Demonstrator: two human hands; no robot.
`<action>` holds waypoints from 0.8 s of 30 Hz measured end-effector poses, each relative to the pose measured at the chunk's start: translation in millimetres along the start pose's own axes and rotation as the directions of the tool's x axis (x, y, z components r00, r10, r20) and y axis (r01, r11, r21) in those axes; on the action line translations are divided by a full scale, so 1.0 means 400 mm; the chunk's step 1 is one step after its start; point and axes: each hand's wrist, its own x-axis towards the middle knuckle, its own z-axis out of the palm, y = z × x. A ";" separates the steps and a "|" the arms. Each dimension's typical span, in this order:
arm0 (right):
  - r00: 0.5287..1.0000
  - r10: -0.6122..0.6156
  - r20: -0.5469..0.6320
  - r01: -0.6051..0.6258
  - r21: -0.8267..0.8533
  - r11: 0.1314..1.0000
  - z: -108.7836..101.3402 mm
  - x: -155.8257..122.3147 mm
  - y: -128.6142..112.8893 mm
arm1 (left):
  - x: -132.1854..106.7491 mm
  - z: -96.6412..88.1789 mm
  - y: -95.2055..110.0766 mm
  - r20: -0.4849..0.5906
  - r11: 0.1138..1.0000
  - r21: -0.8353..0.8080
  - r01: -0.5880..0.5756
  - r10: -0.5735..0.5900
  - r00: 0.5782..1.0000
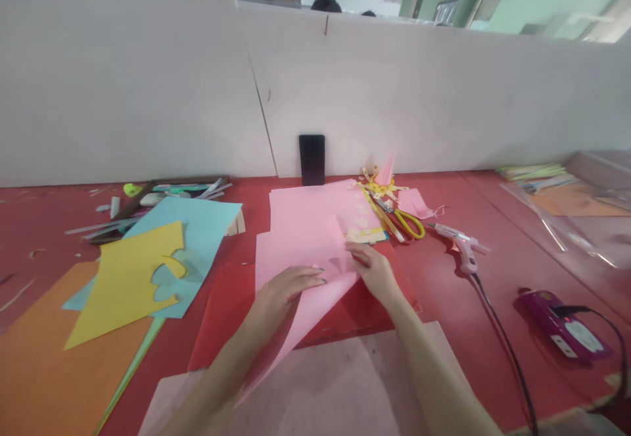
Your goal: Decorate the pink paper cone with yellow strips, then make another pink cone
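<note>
A sheet of pink paper (pixel 315 317) is partly curled up, its near edge raised in a diagonal roll. Across it lies my left hand (pixel 290 285), fingers stretched out and resting on the paper; its thumb is hidden. My right hand (pixel 372 268) has its fingers bent and closed on the right end of the curled sheet. Beneath is more flat pink paper (pixel 290 209) on a red board (pixel 221 311). Just beyond my right hand are scissors with yellow handles (pixel 410 224) and a pink paper cone on a yellow cut-out base (pixel 385 174).
A glue gun (pixel 463 245) lies to the right, its cord running to the near edge, beside a purple power strip (pixel 562 327). Yellow (pixel 123 278), blue (pixel 207 225) and orange paper (pixel 49 337) overlap at left. A black phone (pixel 312 160) leans against the white partition (pixel 394 94).
</note>
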 end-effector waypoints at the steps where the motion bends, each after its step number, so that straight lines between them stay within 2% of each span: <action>1: 1.000 -0.006 -0.004 0.006 0.008 1.000 0.000 0.000 0.002 | 0.000 0.001 -0.003 -0.029 0.999 0.042 -0.032 0.034 0.999; 3: 1.000 -0.011 -0.011 0.011 0.008 1.000 0.000 0.000 0.003 | -0.002 0.001 -0.008 -0.073 0.997 0.066 -0.029 0.033 0.997; 9: 1.000 0.002 -0.016 -0.003 -0.106 0.994 0.000 -0.003 -0.022 | -0.013 -0.010 -0.026 -0.047 0.983 -0.053 0.174 -0.177 0.983; 15: 0.997 0.058 -0.056 -0.066 -0.160 0.985 0.013 -0.014 -0.062 | -0.010 -0.021 -0.029 -0.081 0.977 0.003 0.214 -0.213 0.974; 21: 1.000 -0.004 -0.021 0.000 -0.202 0.979 0.020 -0.019 -0.067 | -0.011 -0.024 -0.018 -0.092 0.963 0.044 0.264 -0.260 0.961; 24: 1.000 -0.009 -0.024 0.004 -0.197 0.980 0.021 -0.019 -0.066 | -0.009 -0.023 -0.015 -0.108 0.967 0.023 0.254 -0.250 0.962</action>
